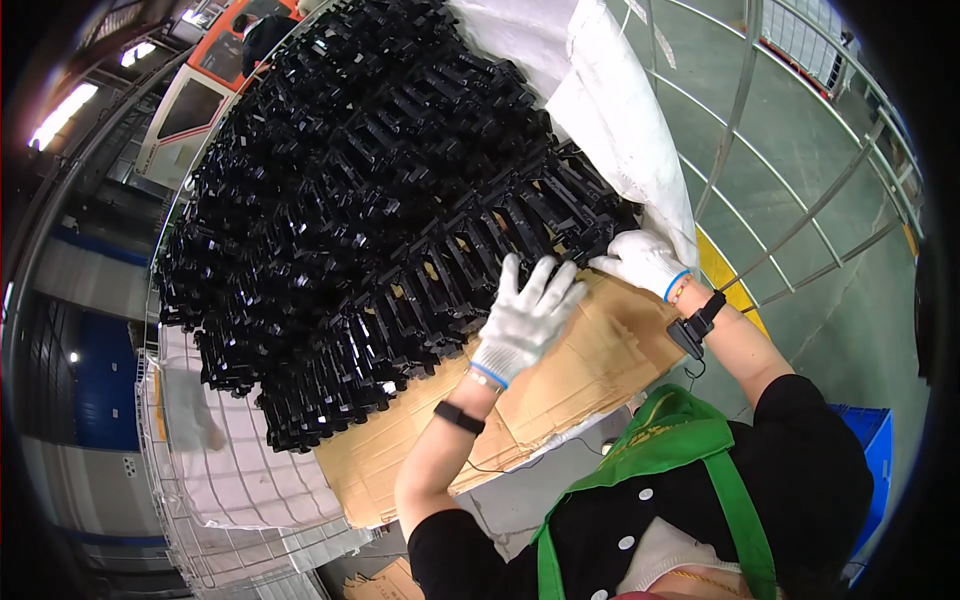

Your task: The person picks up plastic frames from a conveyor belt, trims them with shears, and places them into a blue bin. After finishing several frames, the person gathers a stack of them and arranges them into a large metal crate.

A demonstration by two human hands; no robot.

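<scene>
Rows of black plastic parts (pixel 430 270), slim and bracket-like, stand packed side by side in a big heap. My left hand (pixel 525 325) wears a white knitted glove with a blue cuff. Its fingers are spread at the near edge of the front row, holding nothing. At that row's right end, my right hand (pixel 645 262), gloved alike, is closed against the last black part, its thumb stretched along the near side. The other fingertips are partly hidden. Brown cardboard (pixel 590 345) lies beneath the front row and both hands.
White sheeting (pixel 625 120) drapes along the heap's right side, beside a curved metal wire rail (pixel 740 110). A wire mesh cage (pixel 240 450) with pale sheeting stands at left. A blue bin (pixel 873 460) is behind my right arm. Another person (pixel 265 42) is at the far left.
</scene>
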